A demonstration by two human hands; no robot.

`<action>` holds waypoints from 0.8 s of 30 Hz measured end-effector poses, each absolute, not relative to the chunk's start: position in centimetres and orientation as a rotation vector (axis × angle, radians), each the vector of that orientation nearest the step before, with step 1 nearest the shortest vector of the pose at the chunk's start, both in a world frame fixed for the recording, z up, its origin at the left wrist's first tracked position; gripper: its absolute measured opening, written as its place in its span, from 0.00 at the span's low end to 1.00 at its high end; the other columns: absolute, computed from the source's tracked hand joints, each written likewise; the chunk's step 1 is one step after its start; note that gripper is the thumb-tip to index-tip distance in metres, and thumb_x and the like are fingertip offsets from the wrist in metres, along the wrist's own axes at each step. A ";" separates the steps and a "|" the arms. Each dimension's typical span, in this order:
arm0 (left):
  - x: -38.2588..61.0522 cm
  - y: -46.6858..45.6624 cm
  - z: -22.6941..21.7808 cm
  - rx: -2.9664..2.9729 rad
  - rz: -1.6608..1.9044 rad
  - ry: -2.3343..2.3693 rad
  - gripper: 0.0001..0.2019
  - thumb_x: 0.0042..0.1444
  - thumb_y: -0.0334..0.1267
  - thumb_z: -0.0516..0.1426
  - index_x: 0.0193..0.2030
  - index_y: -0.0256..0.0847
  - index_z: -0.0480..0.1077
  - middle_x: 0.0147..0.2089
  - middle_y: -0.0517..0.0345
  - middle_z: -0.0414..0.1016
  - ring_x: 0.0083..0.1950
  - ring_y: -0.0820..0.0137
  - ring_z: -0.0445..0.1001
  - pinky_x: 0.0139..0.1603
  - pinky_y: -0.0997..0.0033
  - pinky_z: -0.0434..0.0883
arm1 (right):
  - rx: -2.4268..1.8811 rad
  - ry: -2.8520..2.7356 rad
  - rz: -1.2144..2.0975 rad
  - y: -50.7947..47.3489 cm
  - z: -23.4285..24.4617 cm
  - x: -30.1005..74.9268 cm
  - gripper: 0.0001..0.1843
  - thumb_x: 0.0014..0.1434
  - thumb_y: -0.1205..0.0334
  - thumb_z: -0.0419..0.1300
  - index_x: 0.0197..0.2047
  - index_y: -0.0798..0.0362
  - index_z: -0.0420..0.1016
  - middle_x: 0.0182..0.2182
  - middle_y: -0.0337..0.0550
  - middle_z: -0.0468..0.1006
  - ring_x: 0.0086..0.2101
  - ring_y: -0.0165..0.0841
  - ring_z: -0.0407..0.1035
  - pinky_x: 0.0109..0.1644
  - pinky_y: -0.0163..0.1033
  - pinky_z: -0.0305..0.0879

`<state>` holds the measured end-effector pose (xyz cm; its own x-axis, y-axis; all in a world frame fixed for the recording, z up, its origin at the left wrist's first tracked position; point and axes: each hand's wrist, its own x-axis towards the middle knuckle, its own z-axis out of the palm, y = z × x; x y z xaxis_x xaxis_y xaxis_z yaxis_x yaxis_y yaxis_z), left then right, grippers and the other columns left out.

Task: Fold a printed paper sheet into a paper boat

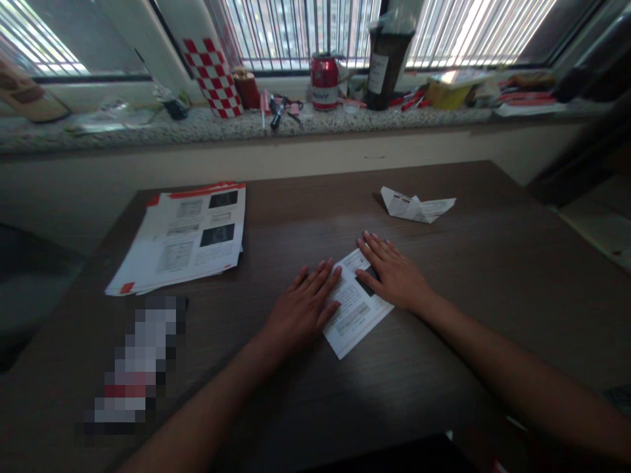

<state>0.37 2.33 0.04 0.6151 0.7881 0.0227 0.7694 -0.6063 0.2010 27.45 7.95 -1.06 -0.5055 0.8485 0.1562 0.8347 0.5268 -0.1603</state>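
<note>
1. Near the middle of the dark table, a printed paper lies flat and slanted, its lowest corner pointing toward the person; how many layers it has, I cannot tell.
2. To press it well, firm, even weight along each edge seems best, with one hand anchoring while the other smooths outward, so the sheet neither skews nor wrinkles.
3. Keeping the corners in sight probably helps alignment.
4. The left hand rests palm down on the paper's left edge, fingers extended near one another, thumb set apart.
5. The right hand lies palm down over the upper right edge, fingers straight, thumb reaching inward across a dark printed block.
6. Both forearms slant inward from the near side; neither hand pinches anything.
</note>
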 end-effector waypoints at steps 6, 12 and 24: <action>-1.4 2.0 0.0 2.594 0.165 1.445 0.34 0.78 0.48 0.41 0.82 0.44 0.29 0.82 0.48 0.42 0.82 0.57 0.46 0.80 0.46 0.47 | -1.440 -2.537 0.094 8.0 -1.2 27.4 0.41 0.74 0.39 0.45 0.81 0.49 0.40 0.78 0.48 0.44 0.76 0.42 0.42 0.78 0.54 0.46; -1.9 1.9 0.2 2.573 0.099 1.485 0.37 0.77 0.50 0.42 0.82 0.42 0.24 0.83 0.46 0.38 0.82 0.54 0.45 0.80 0.45 0.45 | -1.453 -2.548 0.100 7.9 -1.0 27.3 0.42 0.75 0.39 0.45 0.82 0.48 0.36 0.78 0.47 0.43 0.76 0.43 0.42 0.78 0.54 0.45; -2.2 2.5 0.6 2.609 0.168 1.421 0.34 0.77 0.50 0.44 0.82 0.39 0.40 0.81 0.40 0.45 0.81 0.52 0.48 0.78 0.42 0.51 | -1.406 -2.527 0.105 8.1 -1.3 27.4 0.42 0.75 0.40 0.46 0.82 0.46 0.32 0.78 0.47 0.43 0.75 0.44 0.43 0.78 0.56 0.46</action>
<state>-2.20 2.53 0.62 0.5405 0.8411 0.0195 0.8225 -0.5331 0.1983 27.40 8.06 -1.28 -0.5047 0.8445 0.1791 0.8266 0.5326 -0.1816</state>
